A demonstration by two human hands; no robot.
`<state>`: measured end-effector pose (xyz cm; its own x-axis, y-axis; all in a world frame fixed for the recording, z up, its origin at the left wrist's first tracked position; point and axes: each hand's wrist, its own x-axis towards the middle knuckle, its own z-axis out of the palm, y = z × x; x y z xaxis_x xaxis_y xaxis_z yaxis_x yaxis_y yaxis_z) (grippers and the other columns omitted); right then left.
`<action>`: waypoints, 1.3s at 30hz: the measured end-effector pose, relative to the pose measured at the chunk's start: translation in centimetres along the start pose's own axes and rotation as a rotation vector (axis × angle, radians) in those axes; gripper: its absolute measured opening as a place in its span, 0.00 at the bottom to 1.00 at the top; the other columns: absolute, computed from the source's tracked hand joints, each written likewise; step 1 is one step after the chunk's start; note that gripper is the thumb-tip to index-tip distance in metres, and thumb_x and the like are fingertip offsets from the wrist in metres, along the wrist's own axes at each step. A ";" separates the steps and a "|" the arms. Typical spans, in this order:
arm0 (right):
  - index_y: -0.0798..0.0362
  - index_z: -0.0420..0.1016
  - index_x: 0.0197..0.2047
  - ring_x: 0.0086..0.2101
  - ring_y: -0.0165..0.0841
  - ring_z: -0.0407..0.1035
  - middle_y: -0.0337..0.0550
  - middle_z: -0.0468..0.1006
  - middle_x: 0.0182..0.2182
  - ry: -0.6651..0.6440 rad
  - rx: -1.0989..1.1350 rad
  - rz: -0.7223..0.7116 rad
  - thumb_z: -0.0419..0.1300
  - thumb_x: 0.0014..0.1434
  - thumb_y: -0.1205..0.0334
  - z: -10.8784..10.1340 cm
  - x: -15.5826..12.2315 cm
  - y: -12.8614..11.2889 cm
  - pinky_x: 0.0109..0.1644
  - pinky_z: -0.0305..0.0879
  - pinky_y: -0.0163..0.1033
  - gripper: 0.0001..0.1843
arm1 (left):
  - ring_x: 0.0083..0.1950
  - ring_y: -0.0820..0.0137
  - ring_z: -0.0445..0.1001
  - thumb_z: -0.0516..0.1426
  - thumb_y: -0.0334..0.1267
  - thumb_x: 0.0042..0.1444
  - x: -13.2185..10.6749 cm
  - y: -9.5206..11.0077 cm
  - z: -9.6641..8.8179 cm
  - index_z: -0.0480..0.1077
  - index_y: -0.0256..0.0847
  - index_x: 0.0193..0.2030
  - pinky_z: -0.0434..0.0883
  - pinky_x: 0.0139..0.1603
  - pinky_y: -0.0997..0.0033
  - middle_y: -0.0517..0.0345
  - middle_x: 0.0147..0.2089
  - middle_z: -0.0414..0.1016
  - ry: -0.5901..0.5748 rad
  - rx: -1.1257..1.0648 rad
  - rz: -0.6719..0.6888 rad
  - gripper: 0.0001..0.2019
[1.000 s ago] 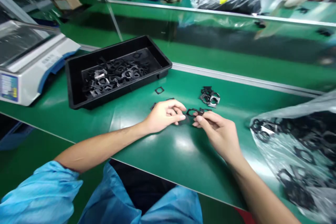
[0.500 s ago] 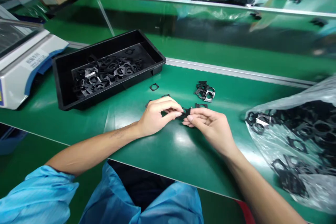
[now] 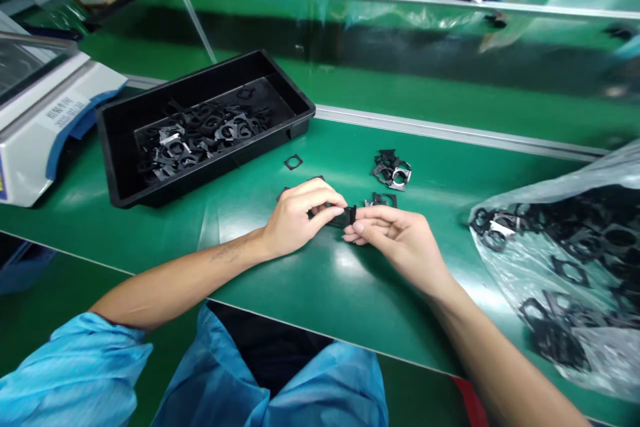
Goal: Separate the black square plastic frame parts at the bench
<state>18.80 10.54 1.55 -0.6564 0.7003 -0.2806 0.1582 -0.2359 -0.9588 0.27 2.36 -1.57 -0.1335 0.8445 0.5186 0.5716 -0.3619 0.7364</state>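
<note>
head: l hand (image 3: 295,219) & r hand (image 3: 400,241) grips pinch black part (image 3: 345,217), well inside mat (image 3: 320,283) edge.

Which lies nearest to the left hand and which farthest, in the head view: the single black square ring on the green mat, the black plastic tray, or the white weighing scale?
1. Single black square ring, just beyond the left hand.
2. Black plastic tray, back left.
3. White weighing scale, far left.
</note>
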 end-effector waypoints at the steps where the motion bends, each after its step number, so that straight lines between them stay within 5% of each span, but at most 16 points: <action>1: 0.54 0.81 0.35 0.32 0.41 0.84 0.47 0.86 0.28 0.000 -0.002 0.002 0.77 0.44 0.43 0.0 0.0 0.0 0.42 0.82 0.45 0.25 | 0.33 0.74 0.74 0.59 0.37 0.66 0.0 0.0 0.0 0.78 0.39 0.38 0.71 0.34 0.74 0.55 0.38 0.79 -0.001 0.005 -0.002 0.07; 12: 0.54 0.79 0.35 0.33 0.41 0.84 0.47 0.86 0.29 -0.045 -0.007 0.000 0.76 0.48 0.44 -0.1 -0.1 0.3 0.43 0.81 0.44 0.23 | 0.46 0.68 0.78 0.60 0.33 0.65 0.0 0.1 0.0 0.77 0.40 0.39 0.74 0.51 0.66 0.52 0.44 0.79 0.014 0.094 0.117 0.04; 26: 0.53 0.79 0.37 0.34 0.41 0.83 0.46 0.85 0.30 -0.021 -0.071 -0.073 0.74 0.49 0.42 0.0 -0.2 0.6 0.47 0.81 0.47 0.24 | 0.44 0.69 0.79 0.58 0.31 0.65 0.1 0.1 0.1 0.75 0.39 0.40 0.75 0.49 0.69 0.53 0.41 0.79 -0.017 0.103 0.179 0.04; 39: 0.53 0.79 0.34 0.28 0.31 0.75 0.41 0.83 0.28 0.098 -0.646 -0.635 0.63 0.66 0.61 -0.1 -0.4 0.8 0.37 0.73 0.35 0.09 | 0.42 0.70 0.78 0.63 0.34 0.62 0.0 0.1 0.2 0.74 0.40 0.46 0.76 0.47 0.69 0.53 0.42 0.80 0.029 -0.009 0.174 0.06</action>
<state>19.28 10.18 0.89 -0.7004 0.6307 0.3342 0.1901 0.6161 -0.7644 0.54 2.37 -1.57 -0.0561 0.7570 0.6510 0.5810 -0.5055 0.6379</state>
